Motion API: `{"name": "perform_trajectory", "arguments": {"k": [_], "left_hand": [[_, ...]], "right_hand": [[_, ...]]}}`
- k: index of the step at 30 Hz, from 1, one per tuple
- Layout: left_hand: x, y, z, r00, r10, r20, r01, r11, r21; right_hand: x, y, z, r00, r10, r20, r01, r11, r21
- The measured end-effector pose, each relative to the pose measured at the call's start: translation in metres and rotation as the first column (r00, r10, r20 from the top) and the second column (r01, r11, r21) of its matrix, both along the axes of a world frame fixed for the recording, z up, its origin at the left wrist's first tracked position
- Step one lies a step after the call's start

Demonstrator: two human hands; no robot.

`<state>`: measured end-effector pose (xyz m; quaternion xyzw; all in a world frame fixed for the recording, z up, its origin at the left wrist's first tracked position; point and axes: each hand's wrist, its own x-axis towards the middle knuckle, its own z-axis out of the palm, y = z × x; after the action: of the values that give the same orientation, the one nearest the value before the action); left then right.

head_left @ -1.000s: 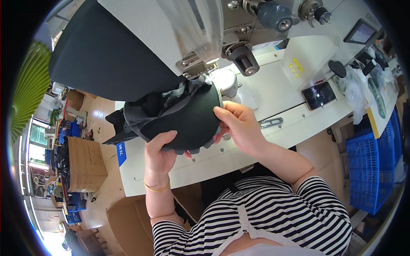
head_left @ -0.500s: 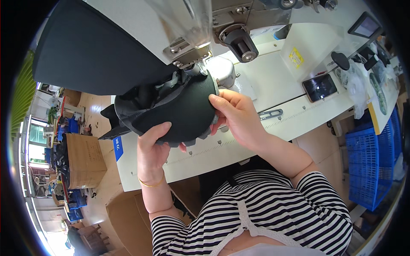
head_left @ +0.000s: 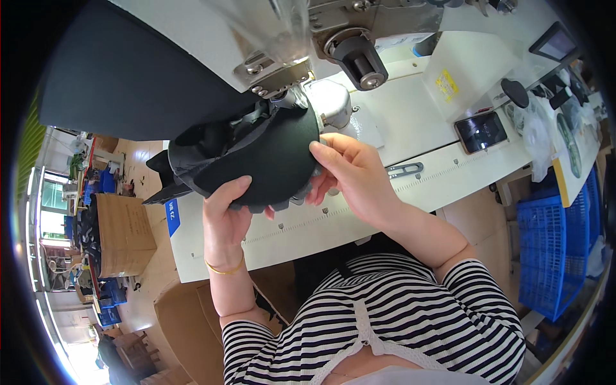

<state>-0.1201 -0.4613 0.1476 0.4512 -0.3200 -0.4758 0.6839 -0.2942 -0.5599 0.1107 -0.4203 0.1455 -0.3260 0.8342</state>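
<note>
A: Where's the black workpiece [head_left: 266, 160]?
B: Left of centre in the frame, its upper edge right at the sewing machine [head_left: 277, 81]'s metal foot; I can't tell whether they touch.
A: And the grip?
B: The left hand [head_left: 226, 210] holds the lower left edge, thumb on top. The right hand [head_left: 359, 176] pinches the right edge between thumb and fingers.
A: What's nearby?
B: A phone [head_left: 481, 133] on the white table [head_left: 189, 240], right of centre, and a blue basket [head_left: 545, 253] at lower right.
</note>
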Motion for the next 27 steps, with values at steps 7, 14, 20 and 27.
{"name": "perform_trajectory", "arguments": {"k": [7,14,20,27], "left_hand": [[0.005,-0.006,-0.014,0.997,-0.079,0.009,0.079,0.997,-0.018],[-0.001,-0.013,-0.015,0.998,-0.042,0.042,0.042,0.999,-0.001],[-0.012,-0.016,-0.03,0.985,0.16,-0.063,-0.164,0.985,-0.055],[-0.023,-0.022,-0.024,0.993,0.041,0.115,-0.014,0.974,-0.224]], "right_hand": [[0.005,-0.013,0.0,0.998,-0.053,-0.016,0.052,0.998,-0.048],[0.009,-0.015,0.003,0.996,-0.085,0.008,0.085,0.992,-0.09],[0.009,-0.017,0.002,0.995,-0.094,-0.014,0.092,0.99,-0.106],[0.011,-0.019,-0.003,0.994,-0.11,0.001,0.109,0.989,-0.104]]}}
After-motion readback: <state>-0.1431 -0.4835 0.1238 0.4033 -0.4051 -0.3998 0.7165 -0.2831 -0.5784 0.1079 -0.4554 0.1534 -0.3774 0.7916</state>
